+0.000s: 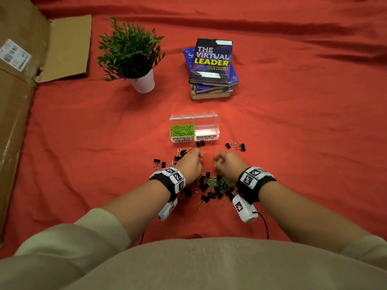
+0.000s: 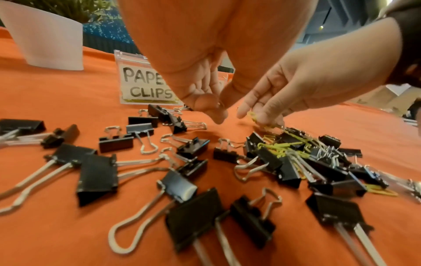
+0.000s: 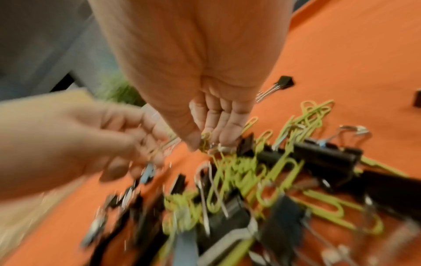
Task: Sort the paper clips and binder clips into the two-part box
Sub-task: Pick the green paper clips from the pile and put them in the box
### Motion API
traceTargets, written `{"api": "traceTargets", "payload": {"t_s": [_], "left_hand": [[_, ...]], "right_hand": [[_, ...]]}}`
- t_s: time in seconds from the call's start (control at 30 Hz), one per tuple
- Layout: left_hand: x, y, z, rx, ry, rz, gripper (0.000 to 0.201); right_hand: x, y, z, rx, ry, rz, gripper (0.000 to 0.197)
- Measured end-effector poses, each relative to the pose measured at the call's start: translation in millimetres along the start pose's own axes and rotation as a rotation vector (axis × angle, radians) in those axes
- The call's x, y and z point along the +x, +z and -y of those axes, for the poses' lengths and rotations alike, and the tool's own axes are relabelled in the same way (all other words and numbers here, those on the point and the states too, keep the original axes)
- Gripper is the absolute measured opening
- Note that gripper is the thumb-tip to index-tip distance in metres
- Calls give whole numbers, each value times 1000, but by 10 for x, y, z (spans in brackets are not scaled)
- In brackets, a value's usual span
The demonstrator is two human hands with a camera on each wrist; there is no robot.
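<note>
The clear two-part box [image 1: 215,124] stands on the red cloth; its left part holds green paper clips [image 1: 181,130] and its right part, labelled binder clips, holds nothing. A mixed pile of black binder clips [image 1: 204,198] and green paper clips [image 3: 293,129] lies in front of it. My right hand [image 1: 219,162] pinches a green paper clip [image 3: 205,139] at the pile's far edge. My left hand [image 2: 214,109] hovers beside it with curled fingers; thin clip wires show among them in the right wrist view.
More binder clips [image 1: 236,145] lie scattered right of the box and left of my left wrist [image 2: 98,176]. Behind the box stand a potted plant [image 1: 143,81] and a stack of books [image 1: 211,68]. A flattened cardboard box [image 1: 18,91] lies along the left.
</note>
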State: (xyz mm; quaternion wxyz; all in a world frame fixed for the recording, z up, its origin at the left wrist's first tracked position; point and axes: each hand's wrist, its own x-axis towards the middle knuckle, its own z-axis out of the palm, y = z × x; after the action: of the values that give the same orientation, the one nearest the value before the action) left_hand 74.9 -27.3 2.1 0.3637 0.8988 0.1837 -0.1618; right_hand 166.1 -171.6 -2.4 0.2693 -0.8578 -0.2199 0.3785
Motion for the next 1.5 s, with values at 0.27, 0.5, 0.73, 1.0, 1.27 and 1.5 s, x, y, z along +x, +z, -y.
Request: {"api": "traceTargets", "payload": {"t_s": [0.27, 0.5, 0.73, 1.0, 1.27, 1.5], "left_hand": [[35, 221, -146, 138, 93, 113, 18], [97, 163, 2, 298, 98, 80, 20], [43, 52, -8, 263, 132, 45, 20], [-24, 310, -56, 388, 207, 184, 31], [-16, 292, -20, 310, 161, 162, 22], [-12, 119, 87, 184, 60, 105, 15]], "right_hand": [[-111, -623, -182, 845, 200, 30, 16], [-223, -656, -504, 22, 74, -17, 12], [-201, -464, -598, -319, -121, 45, 31], [-191, -265, -560, -409, -202, 39, 19], [-170, -268, -422, -303, -48, 100, 8], [-95, -513, -303, 197, 133, 211, 9]]}}
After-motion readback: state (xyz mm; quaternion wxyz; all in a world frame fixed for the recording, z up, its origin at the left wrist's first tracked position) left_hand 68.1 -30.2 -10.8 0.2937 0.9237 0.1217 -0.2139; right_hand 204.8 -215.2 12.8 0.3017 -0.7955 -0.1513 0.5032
